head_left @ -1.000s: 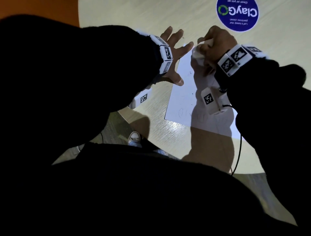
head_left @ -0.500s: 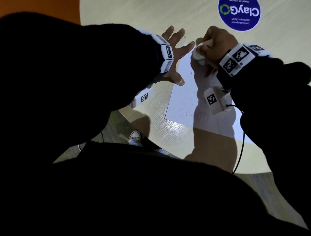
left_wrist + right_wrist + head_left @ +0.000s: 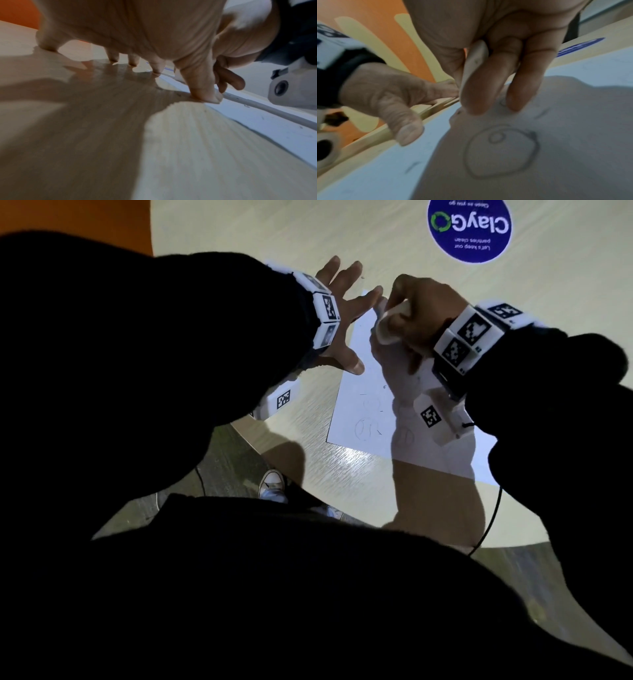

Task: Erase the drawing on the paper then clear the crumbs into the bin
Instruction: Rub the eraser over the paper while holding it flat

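Note:
A white sheet of paper (image 3: 356, 405) lies on the light wooden table (image 3: 308, 440), with faint pencil circles (image 3: 364, 429) near its front edge. My right hand (image 3: 421, 306) grips a white eraser (image 3: 390, 326) and holds it down on the far part of the sheet. In the right wrist view the eraser (image 3: 474, 63) sits between thumb and fingers, above a drawn circle (image 3: 501, 151). My left hand (image 3: 342, 313) is spread flat, its thumb tip (image 3: 205, 94) pressing the paper's left edge (image 3: 274, 121). No bin is in view.
A round blue ClayGo sticker (image 3: 469, 227) is on the table beyond the hands. The table's curved near edge (image 3: 342, 508) is close to my body, with a shoe (image 3: 272, 484) on the floor below. A black cable (image 3: 489, 522) hangs from my right wrist.
My right hand has slid the eraser a little nearer and leftward over the paper. My left hand stays spread at the paper's edge.

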`<control>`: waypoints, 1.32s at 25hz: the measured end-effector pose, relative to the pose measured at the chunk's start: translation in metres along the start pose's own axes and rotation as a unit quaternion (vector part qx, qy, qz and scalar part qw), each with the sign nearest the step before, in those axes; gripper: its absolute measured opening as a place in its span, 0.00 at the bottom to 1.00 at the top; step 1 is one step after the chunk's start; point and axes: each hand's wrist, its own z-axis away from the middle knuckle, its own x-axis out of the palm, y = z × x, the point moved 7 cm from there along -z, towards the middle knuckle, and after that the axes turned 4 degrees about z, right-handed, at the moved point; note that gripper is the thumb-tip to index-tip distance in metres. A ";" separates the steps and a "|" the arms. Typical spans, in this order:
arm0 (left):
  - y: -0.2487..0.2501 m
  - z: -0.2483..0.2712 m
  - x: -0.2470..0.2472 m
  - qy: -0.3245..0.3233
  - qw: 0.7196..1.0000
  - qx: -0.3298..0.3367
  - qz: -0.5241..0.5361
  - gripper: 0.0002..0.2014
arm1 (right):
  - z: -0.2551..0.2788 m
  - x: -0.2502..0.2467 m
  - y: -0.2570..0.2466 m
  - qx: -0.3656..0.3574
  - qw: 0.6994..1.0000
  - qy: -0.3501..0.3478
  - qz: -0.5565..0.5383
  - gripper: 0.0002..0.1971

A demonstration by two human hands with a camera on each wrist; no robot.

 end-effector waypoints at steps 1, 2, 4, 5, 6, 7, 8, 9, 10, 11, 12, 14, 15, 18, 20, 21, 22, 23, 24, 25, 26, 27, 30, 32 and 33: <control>0.001 0.001 0.000 -0.004 1.000 0.000 -0.002 0.74 | 0.002 -0.002 0.003 0.009 1.000 0.015 -0.002 0.13; 0.002 0.002 -0.001 -0.007 1.000 0.000 -0.002 0.74 | 0.003 -0.007 0.007 0.025 0.999 0.043 -0.003 0.13; 0.001 0.004 0.001 -0.010 1.000 0.000 -0.002 0.74 | 0.003 -0.010 0.012 0.047 0.997 0.066 -0.003 0.13; 0.001 0.003 0.001 -0.009 1.000 0.001 -0.006 0.73 | 0.005 -0.007 0.010 0.040 0.998 0.047 -0.009 0.13; 0.001 0.003 0.000 -0.007 1.000 -0.002 -0.011 0.72 | 0.008 -0.001 0.007 0.028 0.999 0.021 -0.019 0.13; 0.002 0.003 -0.001 -0.007 1.000 -0.006 -0.016 0.71 | 0.011 0.003 0.004 0.023 0.999 0.004 -0.032 0.14; 0.004 0.005 -0.002 -0.012 1.000 -0.011 -0.016 0.70 | 0.013 0.004 0.005 0.027 0.999 0.010 -0.042 0.13; 0.005 0.007 -0.002 -0.019 1.000 -0.017 -0.011 0.70 | 0.013 0.002 0.009 0.035 0.998 0.035 -0.042 0.12; 0.005 0.009 -0.001 -0.026 0.999 -0.022 -0.008 0.71 | 0.012 -0.002 0.014 0.043 0.997 0.065 -0.030 0.12; 0.006 0.010 -0.003 -0.029 0.999 -0.021 -0.007 0.73 | 0.009 -0.006 0.019 0.051 0.995 0.082 -0.014 0.13; 0.007 0.011 -0.004 -0.029 0.999 -0.018 -0.008 0.74 | 0.007 -0.007 0.022 0.057 0.995 0.081 -0.004 0.14; 0.014 0.015 -0.009 -0.011 1.000 -0.013 -0.018 0.69 | 0.005 -0.006 0.025 0.062 0.996 0.065 -0.001 0.14; 0.020 0.019 -0.010 -0.005 0.999 -0.013 -0.035 0.63 | 0.004 -0.005 0.025 0.061 0.997 0.056 -0.006 0.14; 0.035 0.034 0.005 -0.038 0.998 -0.023 -0.055 0.57 | 0.003 -0.004 0.026 0.065 0.996 0.046 -0.026 0.14; 0.034 0.038 0.014 -0.033 0.998 -0.019 -0.048 0.62 | 0.006 -0.007 0.026 0.072 0.996 0.049 -0.024 0.15; 0.033 0.039 0.016 -0.028 0.998 -0.020 -0.044 0.63 | 0.010 -0.007 0.024 0.068 0.996 0.045 -0.023 0.15; 0.030 0.039 0.018 -0.026 0.999 -0.022 -0.041 0.64 | 0.015 -0.004 0.019 0.056 0.998 0.034 -0.022 0.15; 0.031 0.038 0.017 -0.023 0.999 -0.022 -0.044 0.64 | 0.020 0.001 0.013 0.037 0.999 0.016 -0.019 0.15; 0.030 0.038 0.018 -0.022 0.998 -0.024 -0.051 0.64 | 0.026 0.007 0.009 0.018 1.000 -0.006 -0.015 0.15; 0.031 0.037 0.018 -0.025 0.997 -0.027 -0.060 0.64 | 0.032 0.010 0.006 0.002 1.000 -0.017 -0.014 0.15; 0.031 0.037 0.018 -0.029 0.997 -0.030 -0.062 0.64 | 0.034 0.010 0.007 0.001 1.000 -0.012 -0.019 0.14; 0.029 0.036 0.018 -0.033 0.997 -0.032 -0.060 0.64 | 0.034 0.007 0.010 0.011 1.000 0.004 -0.028 0.14; 0.028 0.034 0.019 -0.043 0.996 -0.031 -0.069 0.65 | 0.035 0.003 0.012 0.033 0.999 0.028 -0.022 0.12; 0.028 0.033 0.018 -0.043 0.996 -0.035 -0.075 0.64 | 0.040 0.012 0.006 0.008 1.000 -0.016 -0.014 0.13; 0.028 0.033 0.018 -0.044 0.995 -0.039 -0.077 0.64 | 0.044 0.016 0.004 -0.001 0.999 -0.033 -0.016 0.14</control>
